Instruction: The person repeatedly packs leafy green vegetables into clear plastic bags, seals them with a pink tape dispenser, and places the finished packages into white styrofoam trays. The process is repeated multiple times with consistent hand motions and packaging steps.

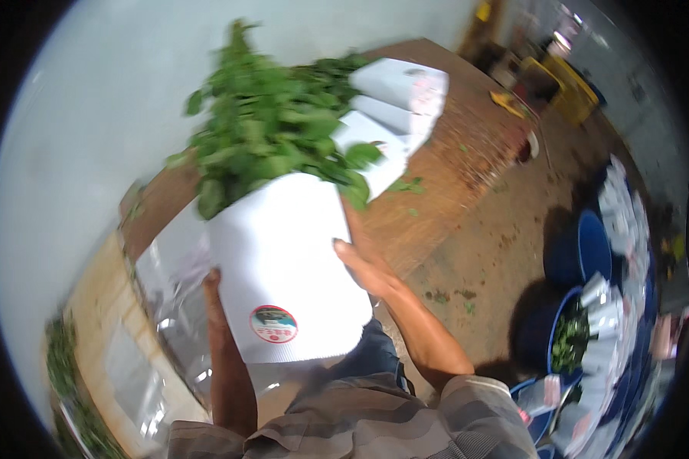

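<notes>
Between my two hands is a white paper wrap (pixel 290 258) with a round printed label (pixel 273 324) near its lower edge. Green leafy stems (pixel 252 120) stick out of its far end. My left hand (pixel 213 287) grips the wrap's left side, with most of the fingers hidden behind it. On the right side my right hand (pixel 364 267) holds it, thumb on the front and fingers underneath. Just beyond lie other white-wrapped bundles (pixel 399 92) on a wooden table (pixel 442 172), their dark leaves (pixel 327 80) pointing left.
Blue buckets (pixel 562 246) stand on the floor at right, several holding wrapped bundles (pixel 603 333). A yellow crate (pixel 574 92) is at the far right. To my left are clear plastic sheeting (pixel 192 338), a pale board (pixel 115 304) and cut greenery (pixel 66 361). A pale wall (pixel 92 132) borders the table.
</notes>
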Available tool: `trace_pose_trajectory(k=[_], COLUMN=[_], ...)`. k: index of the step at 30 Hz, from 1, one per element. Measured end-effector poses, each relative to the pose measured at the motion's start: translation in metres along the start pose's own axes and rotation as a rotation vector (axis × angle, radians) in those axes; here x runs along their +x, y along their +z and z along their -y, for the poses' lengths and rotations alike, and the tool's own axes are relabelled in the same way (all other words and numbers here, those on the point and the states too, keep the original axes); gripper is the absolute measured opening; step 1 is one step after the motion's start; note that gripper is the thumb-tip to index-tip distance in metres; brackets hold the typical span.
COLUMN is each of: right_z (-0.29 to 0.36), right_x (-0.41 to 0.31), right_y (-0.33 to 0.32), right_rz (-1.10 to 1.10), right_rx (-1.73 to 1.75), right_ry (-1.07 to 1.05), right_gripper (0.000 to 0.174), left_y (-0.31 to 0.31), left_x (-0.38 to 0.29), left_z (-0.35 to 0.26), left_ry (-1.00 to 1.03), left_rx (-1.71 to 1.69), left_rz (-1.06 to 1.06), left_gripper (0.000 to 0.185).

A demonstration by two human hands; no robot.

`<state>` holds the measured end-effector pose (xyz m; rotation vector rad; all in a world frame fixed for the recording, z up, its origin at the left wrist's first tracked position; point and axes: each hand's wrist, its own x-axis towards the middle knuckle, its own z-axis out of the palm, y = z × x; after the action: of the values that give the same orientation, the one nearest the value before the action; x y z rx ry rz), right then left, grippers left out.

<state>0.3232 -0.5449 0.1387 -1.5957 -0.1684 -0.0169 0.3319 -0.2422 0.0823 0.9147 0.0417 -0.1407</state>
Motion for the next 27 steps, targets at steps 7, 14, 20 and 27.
trace_pose_trajectory(k=[7, 14, 20, 27], right_z=[0.071, 0.146, 0.165, 0.072], right_x=[-0.144, -0.184, -0.109, 0.033], right_y=[0.133, 0.193, 0.279, 0.421], right_rz=[-0.074, 0.197, 0.547, 0.759], right_rx=[-0.201, -0.651, -0.877, -0.974], right_ry=[-0.165, -0.544, -0.747, -0.235], right_gripper=[0.109, 0.108, 0.081, 0.07], left_y=[-0.026, -0.053, -0.087, -0.158], left_x=[-0.133, -0.22, -0.248, -0.188], left_z=[-0.053, -0.067, -0.057, -0.016], left_ry=[0.155, -0.004, 0.159, -0.132], left_rx=[0.016, -0.056, -1.053, -1.037], left_rz=[0.221, 0.21, 0.193, 0.027], left_gripper=[0.063, 0.049, 0.051, 0.082])
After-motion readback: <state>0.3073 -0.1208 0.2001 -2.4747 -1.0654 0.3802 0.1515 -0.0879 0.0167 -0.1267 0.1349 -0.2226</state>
